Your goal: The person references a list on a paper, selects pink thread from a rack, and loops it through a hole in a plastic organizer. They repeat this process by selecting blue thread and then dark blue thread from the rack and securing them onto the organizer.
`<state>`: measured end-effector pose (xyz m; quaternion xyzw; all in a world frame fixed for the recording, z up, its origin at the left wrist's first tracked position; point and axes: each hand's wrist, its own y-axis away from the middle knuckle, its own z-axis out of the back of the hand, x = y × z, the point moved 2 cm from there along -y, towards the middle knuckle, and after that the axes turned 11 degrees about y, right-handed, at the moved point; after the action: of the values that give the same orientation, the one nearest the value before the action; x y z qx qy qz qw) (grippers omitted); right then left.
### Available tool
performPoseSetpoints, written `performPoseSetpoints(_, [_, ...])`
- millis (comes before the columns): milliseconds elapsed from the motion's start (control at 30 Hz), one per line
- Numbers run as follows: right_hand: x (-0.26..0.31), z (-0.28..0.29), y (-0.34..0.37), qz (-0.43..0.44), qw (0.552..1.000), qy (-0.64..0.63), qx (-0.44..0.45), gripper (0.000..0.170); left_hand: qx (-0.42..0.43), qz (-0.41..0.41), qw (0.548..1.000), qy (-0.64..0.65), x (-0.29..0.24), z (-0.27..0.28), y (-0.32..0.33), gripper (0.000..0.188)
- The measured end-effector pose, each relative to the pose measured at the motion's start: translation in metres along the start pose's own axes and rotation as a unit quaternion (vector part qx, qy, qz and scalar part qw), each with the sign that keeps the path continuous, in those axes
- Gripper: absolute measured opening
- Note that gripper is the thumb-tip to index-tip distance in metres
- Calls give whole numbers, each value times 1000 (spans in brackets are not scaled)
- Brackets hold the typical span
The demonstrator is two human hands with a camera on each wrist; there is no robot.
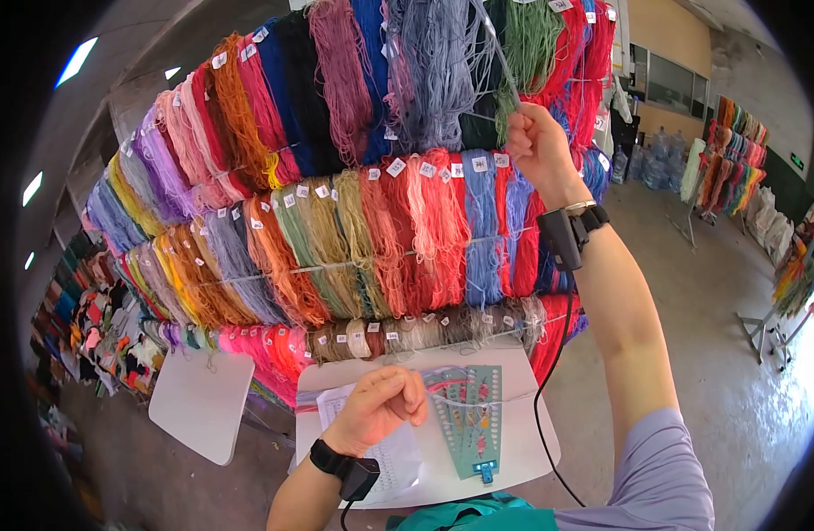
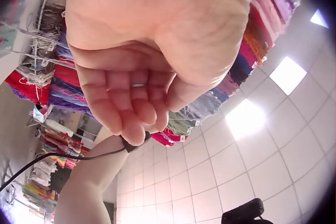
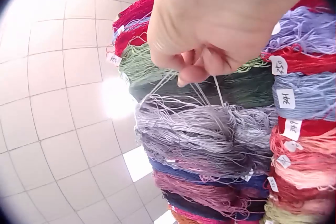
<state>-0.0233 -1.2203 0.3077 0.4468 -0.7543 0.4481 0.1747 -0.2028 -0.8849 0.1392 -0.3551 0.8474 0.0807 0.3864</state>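
Note:
High at the rack, my right hand [image 1: 540,150] pinches a few thin strands of grey yarn between thumb and fingers. In the right wrist view, these strands run taut from the fingertips to a grey yarn skein [image 3: 184,134], which hangs beside a dark green skein [image 3: 247,87]. My left hand [image 1: 380,407] hovers low over the white table [image 1: 531,434], fingers loosely curled and holding nothing visible. Near it are a printed paper sheet [image 1: 394,465] and green perforated cards [image 1: 487,425] with coloured threads, gathered by a blue clip [image 1: 485,471].
Tiers of numbered yarn skeins [image 1: 336,243] fill the rack in front of me. A second white board [image 1: 199,398] juts out at the left. A black cable [image 1: 546,389] hangs from the right wrist camera. Farther back at right stands another yarn rack [image 1: 734,164].

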Motion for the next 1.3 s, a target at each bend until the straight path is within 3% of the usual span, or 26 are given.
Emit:
performPoseSetpoints(67, [0,-2,7,13,995,78,53,12,0,4,1000,3,1,0,-2,33])
performPoseSetpoints(200, [-5,3,53,60,949,308,-14,13,2,0,1000,-6,1,2,-3,33])
performPoseSetpoints(267, [-13,22,94,169,839,518,-3,14,-5,-6,1000,-9,0,7,-4,32])
performPoseSetpoints(367, [-21,77,186,129,713,683,95,9,-18,-25,999,-10,1,15,-9,31])
performPoseSetpoints(400, [-28,111,221,136,651,733,143,9,-23,-35,999,-15,2,19,-12,31])
performPoseSetpoints(433, [-34,144,263,148,553,799,183,8,-28,-44,998,-19,2,21,-13,31])
performPoseSetpoints(467, [-39,184,307,-57,399,877,262,5,-45,-51,997,-21,2,20,-15,31])
performPoseSetpoints(500, [-42,230,358,-139,345,878,302,8,-62,-58,996,-24,1,19,-17,31])
performPoseSetpoints(567, [-29,316,464,-347,156,819,429,15,-84,-60,994,-26,1,18,-24,31])
performPoseSetpoints(600, [-13,332,499,-482,116,738,458,24,-88,-53,994,-25,0,18,-28,31])
performPoseSetpoints(700, [12,290,492,-527,134,714,440,23,-76,-43,996,-2,3,10,-45,32])
performPoseSetpoints(767, [-2,252,447,-442,234,762,411,21,-57,-30,998,17,9,7,-57,34])
performPoseSetpoints(800, [-3,214,417,-311,326,796,404,20,-39,-20,999,15,14,7,-63,34])
performPoseSetpoints(900, [-8,90,334,-100,582,742,316,13,9,2,1000,3,30,-1,-76,38])
performPoseSetpoints(967, [-4,29,295,-14,694,658,293,10,55,18,998,13,38,-4,-79,41])
performPoseSetpoints(1033, [-6,0,267,-1,747,613,256,11,63,47,997,-4,43,1,-76,50])
performPoseSetpoints(1133, [-11,-16,233,-29,798,569,199,10,131,68,986,81,27,-15,-61,54])
performPoseSetpoints(1200, [-27,-6,212,-24,795,572,200,11,148,24,983,109,19,-19,-51,54])
performPoseSetpoints(1267, [-35,-2,188,-84,785,572,220,13,168,-18,975,146,6,-20,-42,54])
performPoseSetpoints(1300, [-34,-4,173,-49,787,578,211,14,128,-35,976,174,0,-20,-34,50])
